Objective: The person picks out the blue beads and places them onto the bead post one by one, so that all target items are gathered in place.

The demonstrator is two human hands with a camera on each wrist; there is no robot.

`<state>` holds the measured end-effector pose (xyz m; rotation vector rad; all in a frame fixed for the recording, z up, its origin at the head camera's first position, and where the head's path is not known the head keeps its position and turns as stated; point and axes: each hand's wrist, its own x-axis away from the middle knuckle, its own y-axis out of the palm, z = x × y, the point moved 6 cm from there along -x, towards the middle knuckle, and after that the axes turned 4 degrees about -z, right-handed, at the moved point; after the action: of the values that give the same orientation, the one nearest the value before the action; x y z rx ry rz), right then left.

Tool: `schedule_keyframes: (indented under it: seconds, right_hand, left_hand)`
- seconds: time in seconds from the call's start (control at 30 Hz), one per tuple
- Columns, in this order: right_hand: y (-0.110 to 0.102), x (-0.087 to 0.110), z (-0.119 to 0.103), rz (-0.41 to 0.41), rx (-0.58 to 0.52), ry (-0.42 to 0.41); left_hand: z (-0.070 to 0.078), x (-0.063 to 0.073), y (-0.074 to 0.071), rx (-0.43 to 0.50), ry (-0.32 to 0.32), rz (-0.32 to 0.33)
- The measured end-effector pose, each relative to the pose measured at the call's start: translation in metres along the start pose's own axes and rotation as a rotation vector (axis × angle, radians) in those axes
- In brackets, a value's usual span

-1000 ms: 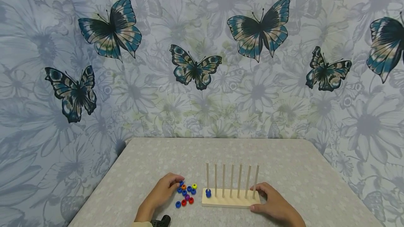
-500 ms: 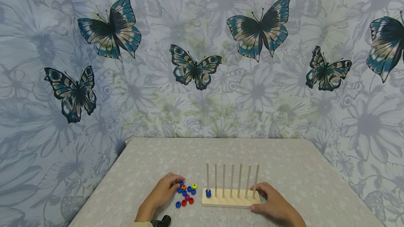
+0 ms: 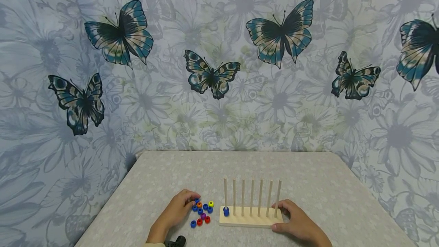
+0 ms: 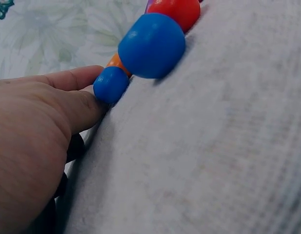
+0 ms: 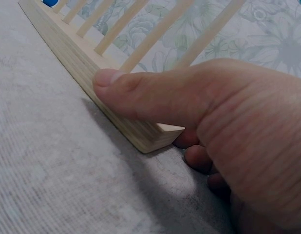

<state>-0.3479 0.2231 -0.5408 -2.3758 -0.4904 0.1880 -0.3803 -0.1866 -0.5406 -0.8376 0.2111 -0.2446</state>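
Observation:
A light wooden board (image 3: pixel 247 221) carries a row of several upright pegs (image 3: pixel 252 197), and blue beads (image 3: pixel 226 212) sit at the foot of the leftmost one. My right hand (image 3: pixel 298 220) grips the board's right end, its thumb (image 5: pixel 141 95) along the front edge and its other fingers behind. Left of the board, my left hand (image 3: pixel 178 207) rests beside loose beads. Its fingertips are right at a blue bead (image 4: pixel 110 85), with an orange bead (image 3: pixel 199 204) close by. Other loose beads are blue, red (image 3: pixel 207 219), purple (image 3: pixel 203 216) and yellow (image 3: pixel 211 204).
The table (image 3: pixel 164 167) has a pale patterned cloth and ends at a wall (image 3: pixel 219 117) with butterfly decorations. A black strap (image 3: pixel 176 241) shows at the left wrist.
Both hands, the board and the beads stay as they were. Only the head view has tilted very slightly.

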Motion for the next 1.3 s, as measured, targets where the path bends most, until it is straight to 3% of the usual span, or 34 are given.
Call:
schedule_keyframes:
  seconds: [0.83,1.3]
  right_hand:
    - [-0.0011,0.002,-0.0025,-0.003,-0.005,0.003]
    - [0.0001,0.0001,0.0009,-0.001,0.008,0.005]
  left_hand:
    - [-0.0038,0.0008,-0.0014,0.055,-0.093,-0.006]
    - [-0.0053,0.0013,-0.0038,0.062,-0.159,0.045]
